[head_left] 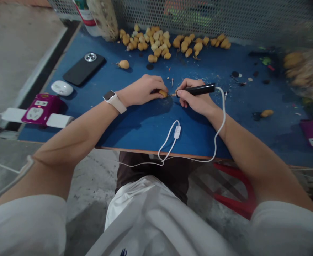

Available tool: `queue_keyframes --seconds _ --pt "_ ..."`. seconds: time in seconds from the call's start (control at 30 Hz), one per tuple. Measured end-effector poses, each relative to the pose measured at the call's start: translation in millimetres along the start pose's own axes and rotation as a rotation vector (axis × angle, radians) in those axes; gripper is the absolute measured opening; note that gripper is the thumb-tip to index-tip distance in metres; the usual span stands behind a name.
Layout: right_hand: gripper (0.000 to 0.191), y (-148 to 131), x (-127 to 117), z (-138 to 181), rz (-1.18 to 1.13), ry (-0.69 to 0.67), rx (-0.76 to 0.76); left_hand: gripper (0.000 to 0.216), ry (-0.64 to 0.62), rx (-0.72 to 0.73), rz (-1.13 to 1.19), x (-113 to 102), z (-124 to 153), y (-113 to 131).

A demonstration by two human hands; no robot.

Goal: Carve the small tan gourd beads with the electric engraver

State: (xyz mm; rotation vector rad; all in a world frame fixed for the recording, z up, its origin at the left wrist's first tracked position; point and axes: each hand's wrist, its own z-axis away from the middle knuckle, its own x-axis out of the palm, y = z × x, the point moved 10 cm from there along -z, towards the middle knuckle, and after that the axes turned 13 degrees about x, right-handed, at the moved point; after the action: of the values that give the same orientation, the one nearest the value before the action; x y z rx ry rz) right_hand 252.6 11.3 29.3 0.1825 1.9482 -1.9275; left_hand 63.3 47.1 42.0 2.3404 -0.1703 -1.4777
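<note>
Near the middle of the blue table, my left hand [150, 89] pinches a small yellow-brown gourd [163, 94] between thumb and fingers. From the right, my right hand [195, 97] grips a black corded electric pen [200, 89] like a writing pen. Its thin tip points left and meets or nearly meets the gourd's right end; contact is too small to tell. A white cord [223, 117] runs from the pen's back end, over my right forearm, down to a white inline switch [177, 132] by the table's front edge.
Several small gourds [156, 39] lie piled along the back, before a perforated metal panel [151, 16]. One lone gourd [123, 64] sits near a black phone [84, 69]. A white case [62, 88] and purple power socket [36, 110] stand left. Bagged gourds [306, 71] lie right.
</note>
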Motion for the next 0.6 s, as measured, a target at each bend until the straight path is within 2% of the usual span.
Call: queue_keyframes --seconds 0.6 --pt "0.053 1.9 -0.6 -0.9 -0.01 -0.009 0.031 0.031 -0.004 -0.008 -0.001 0.2 -0.7 0.1"
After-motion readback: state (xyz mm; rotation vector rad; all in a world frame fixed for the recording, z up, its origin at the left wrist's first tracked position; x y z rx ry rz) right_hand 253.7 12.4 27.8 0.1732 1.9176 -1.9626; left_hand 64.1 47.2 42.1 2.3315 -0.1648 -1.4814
